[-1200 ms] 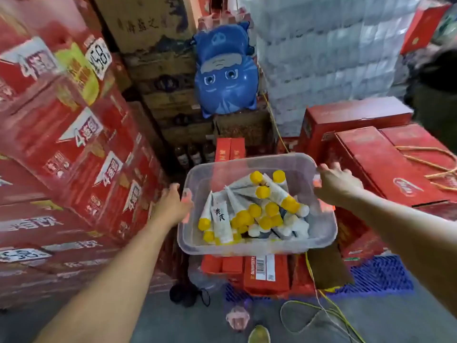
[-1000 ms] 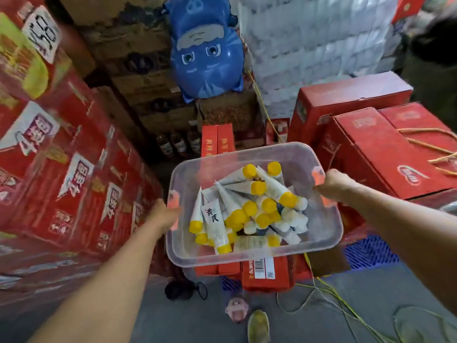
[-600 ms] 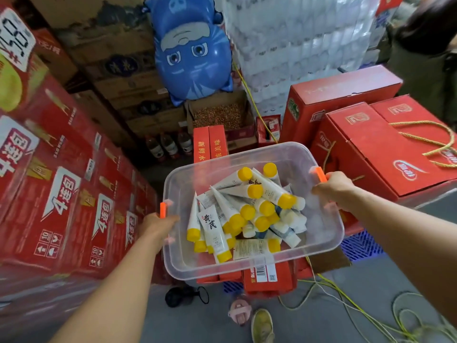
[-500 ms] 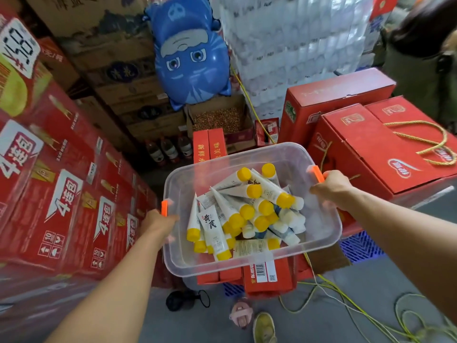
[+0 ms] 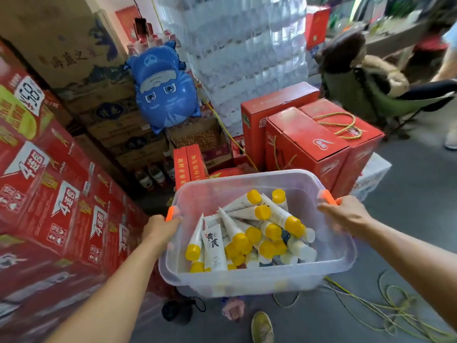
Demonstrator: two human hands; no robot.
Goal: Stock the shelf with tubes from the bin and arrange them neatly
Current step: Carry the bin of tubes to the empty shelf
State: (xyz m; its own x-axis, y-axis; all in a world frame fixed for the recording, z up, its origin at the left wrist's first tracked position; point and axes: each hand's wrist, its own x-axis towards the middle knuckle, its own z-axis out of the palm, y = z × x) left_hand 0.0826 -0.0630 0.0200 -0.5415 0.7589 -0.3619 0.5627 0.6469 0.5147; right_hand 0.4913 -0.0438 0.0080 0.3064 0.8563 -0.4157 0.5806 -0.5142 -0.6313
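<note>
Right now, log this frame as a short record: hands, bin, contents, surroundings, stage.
left hand: grips the bin at its left rim, beside an orange latch
right hand: grips the right rim at a second orange latch
bin: clear, lidless
tubes: white, yellow-capped, heaped loosely inside
surroundings: red cartons left, blue balloon behind, red gift boxes right
stage: no shelf in view; no tube in hand

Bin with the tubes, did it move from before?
Yes. The bin rose and came nearer, now hiding the barcode box it sat on; left hand and right hand grip its ends.
</note>
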